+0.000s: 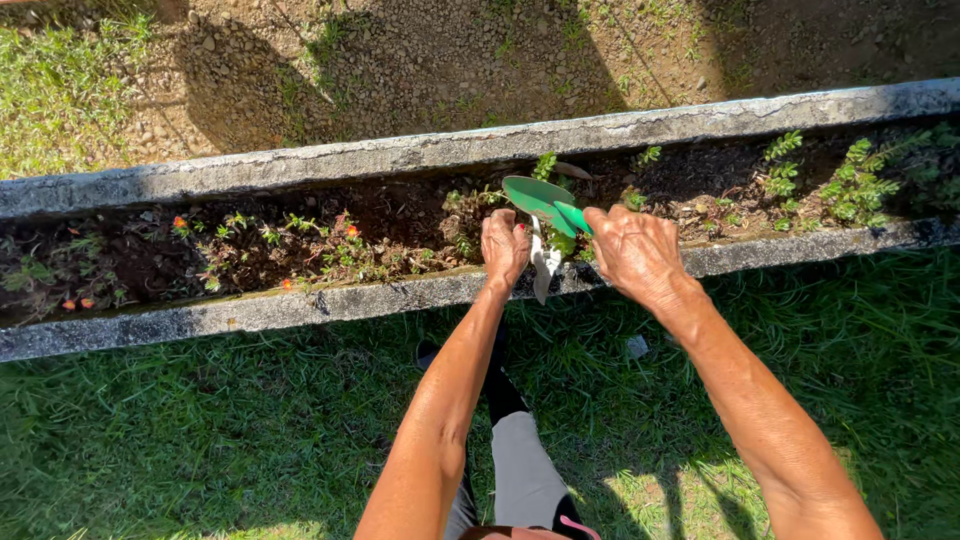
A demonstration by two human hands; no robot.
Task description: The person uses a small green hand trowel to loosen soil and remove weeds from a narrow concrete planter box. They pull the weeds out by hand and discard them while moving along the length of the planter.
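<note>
- Landmark: a long concrete planter trough (300, 305) runs across the view, filled with dark soil; all positions below are given relative to it
- Right hand (637, 252): over the near wall of the trough, right of its middle; fingers curled tight around the handle of a green trowel (545, 200)
- Green trowel: blade reaches up and left from the right hand, over the soil inside the trough, close to the far wall; blade tilted, its hollow face to the camera
- Left hand (505, 245): over the near wall, just left of the right hand; fingers bent and closed on a pale strip (543, 265) that hangs down across the near wall; what the strip is cannot be told
- The two hands are near each other but apart, with the pale strip and a small leafy sprig between them
- Small green plants (855, 185) stand in the soil at the right end of the trough
- Low plants with orange flowers (300, 245) spread through the left half
- Grass (200, 430) on the near side of the trough; bare gravelly ground (430, 70) beyond the far wall
- The person's leg in grey trousers (520, 470) stands on the grass, below the hands
</note>
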